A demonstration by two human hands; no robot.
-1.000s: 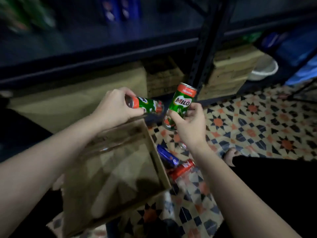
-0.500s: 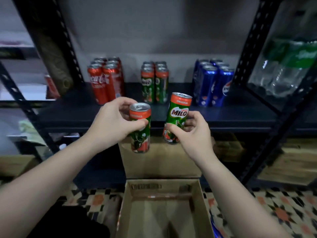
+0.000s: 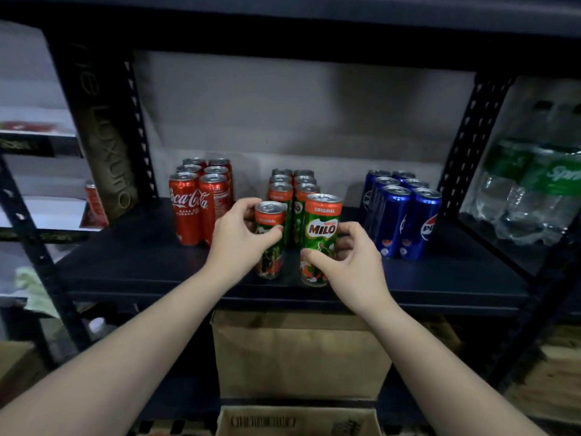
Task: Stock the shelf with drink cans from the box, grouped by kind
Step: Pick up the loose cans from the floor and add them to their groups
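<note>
Shelf [image 3: 132, 265], a dark board on a black metal frame, carries three groups of cans and serves as the landmark here. Below its front edge stands a brown cardboard box [image 3: 298, 357], and lower still the open rim of another box [image 3: 298, 420] shows. At the shelf's left stand the red cola cans [image 3: 196, 202], at its right the blue cola cans [image 3: 399, 212], and between them, towards the back, the green Milo cans [image 3: 292, 190]. At the front middle of the shelf the left hand [image 3: 242, 237] grips one upright Milo can [image 3: 270, 240], and the right hand [image 3: 349, 262] grips a second Milo can [image 3: 320, 237] just beside it. Both cans' bases sit at the shelf board.
</note>
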